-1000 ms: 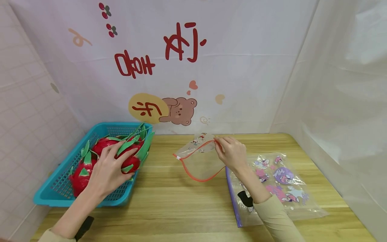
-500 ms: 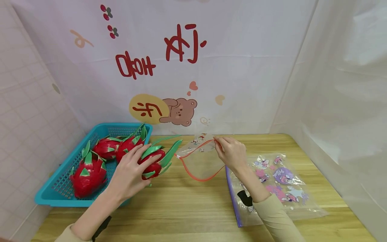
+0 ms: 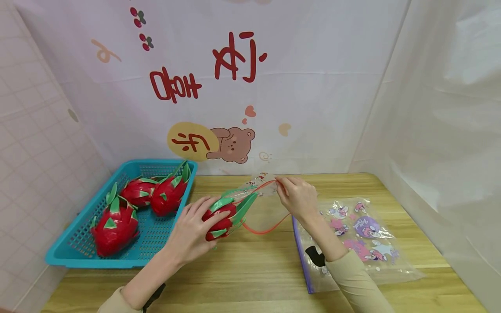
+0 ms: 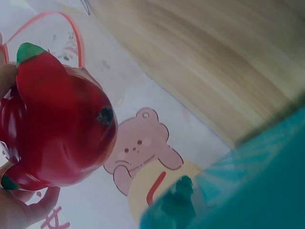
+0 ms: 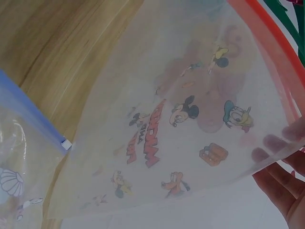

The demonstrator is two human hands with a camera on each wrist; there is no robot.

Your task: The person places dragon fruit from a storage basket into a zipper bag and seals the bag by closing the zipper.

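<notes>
In the head view my left hand [image 3: 193,228] grips a red dragon fruit [image 3: 219,219] with green leaf tips, held above the table at the left side of the bag's mouth. The left wrist view shows the fruit's rounded end [image 4: 71,129] close up. My right hand [image 3: 299,198] pinches the red-edged rim of a clear zip bag [image 3: 264,213], whose mouth gapes toward the left. Cartoon figures on the bag [image 5: 186,129] show in the right wrist view, with fingers [image 5: 279,186] at its edge. The fruit hides the bag's slider end.
A blue plastic basket [image 3: 150,263] at the left holds three dragon fruits [image 3: 115,228]. On the right a second clear bag [image 3: 356,248] with a purple zip lies flat on the wooden table [image 3: 235,282]. A printed white sheet [image 3: 313,87] stands behind.
My left hand has lifted the dragon fruit out of the basket and carried it right to the bag's mouth. My right hand keeps the bag's rim in nearly the same place.
</notes>
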